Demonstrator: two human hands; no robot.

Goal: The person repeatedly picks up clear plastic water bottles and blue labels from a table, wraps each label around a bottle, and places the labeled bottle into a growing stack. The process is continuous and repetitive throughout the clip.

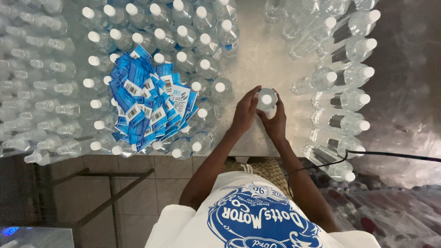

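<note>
blue label pile (144, 103) atop upright capped bottles (183, 43); lying bottles (342, 98) right; black cable (390, 155).

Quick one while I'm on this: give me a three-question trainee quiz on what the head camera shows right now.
1. True or false: both hands grip one upright bottle.
2. Where does the pile of blue labels lie? A) on the tiled floor B) on top of the standing bottles C) on the bare table surface
3. How do the bottles on the right lie compared with those on the left?

Key
1. True: left hand and right hand both clasp it.
2. B
3. They lie on their sides in a stack, caps pointing right; the left ones stand upright.
</note>
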